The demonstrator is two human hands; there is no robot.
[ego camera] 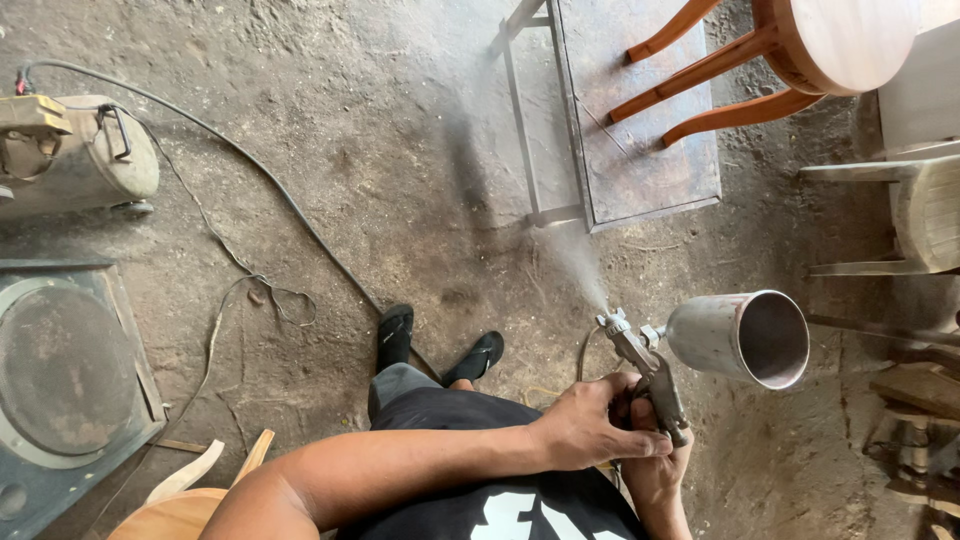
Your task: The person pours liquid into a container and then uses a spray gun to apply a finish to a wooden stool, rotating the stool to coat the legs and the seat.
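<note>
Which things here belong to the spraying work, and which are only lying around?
In use:
- spray gun, held in left hand and right hand
- its metal cup
- dark panel the mist reaches

Lying about:
- wooden stool
- grey tank
- loose cable

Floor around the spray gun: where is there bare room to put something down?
Bare dirt floor lies between the hose and the dark board. The right side is crowded: stool, pale furniture, wood pieces. Both hands, left hand and right hand, grip the spray gun.
</note>
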